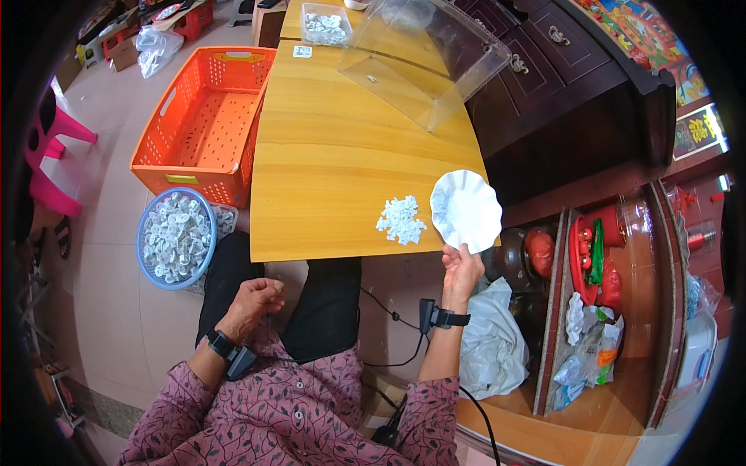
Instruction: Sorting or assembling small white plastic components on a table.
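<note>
My right hand [460, 273] grips the near rim of a white dish with a scalloped edge [475, 211]. The dish is at the right edge of the yellow wooden table [334, 155], and small pale bits show along its left inside. Just left of it, a heap of small white plastic pieces [401, 220] lies on the tabletop. My left hand [255, 304] is above my lap, short of the table's front edge. Its fingers are curled with the tips together, and whatever they may hold is too small to make out.
A blue-rimmed basket of white parts [177, 237] stands beside my left leg, below an orange crate [203, 124]. Farther up the table are a clear plastic box [427, 66] and a tray of parts [325, 26]. Dark drawers [536, 70] and an open shelf [614, 342] border the right.
</note>
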`<action>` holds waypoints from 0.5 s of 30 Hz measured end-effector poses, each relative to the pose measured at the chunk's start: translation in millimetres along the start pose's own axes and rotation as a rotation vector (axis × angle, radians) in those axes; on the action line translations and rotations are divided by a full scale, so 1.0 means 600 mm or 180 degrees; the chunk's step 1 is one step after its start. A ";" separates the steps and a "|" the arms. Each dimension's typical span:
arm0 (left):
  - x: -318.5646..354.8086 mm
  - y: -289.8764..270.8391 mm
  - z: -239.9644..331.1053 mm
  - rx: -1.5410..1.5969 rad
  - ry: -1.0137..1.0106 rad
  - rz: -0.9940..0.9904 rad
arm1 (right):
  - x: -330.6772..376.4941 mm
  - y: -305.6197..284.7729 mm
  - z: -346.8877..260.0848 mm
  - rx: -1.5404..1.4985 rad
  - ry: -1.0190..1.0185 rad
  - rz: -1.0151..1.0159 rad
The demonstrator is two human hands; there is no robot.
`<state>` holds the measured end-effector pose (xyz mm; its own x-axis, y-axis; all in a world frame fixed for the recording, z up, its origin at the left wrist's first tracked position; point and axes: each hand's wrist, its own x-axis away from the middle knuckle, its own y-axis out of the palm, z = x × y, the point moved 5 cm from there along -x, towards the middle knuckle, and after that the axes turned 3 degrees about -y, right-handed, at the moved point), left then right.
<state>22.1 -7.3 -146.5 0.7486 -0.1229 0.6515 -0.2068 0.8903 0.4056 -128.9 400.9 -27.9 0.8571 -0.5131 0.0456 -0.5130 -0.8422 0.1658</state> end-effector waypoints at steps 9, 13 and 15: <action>-0.001 -0.002 0.000 -0.0009 -0.0006 0.0052 | 0.003 -0.010 0.001 -0.0011 -0.0048 -0.0020; -0.003 -0.002 -0.002 0.0043 -0.0008 0.0007 | 0.013 -0.004 -0.004 0.0168 -0.0168 -0.0039; -0.003 -0.002 -0.004 0.0043 -0.0014 0.0006 | 0.014 -0.005 -0.005 0.0174 -0.0212 -0.0051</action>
<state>22.5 -7.1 -149.9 0.7455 -0.1231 0.6551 -0.2168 0.8845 0.4130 -119.9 399.5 -25.0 0.8611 -0.5079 -0.0226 -0.5027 -0.8572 0.1118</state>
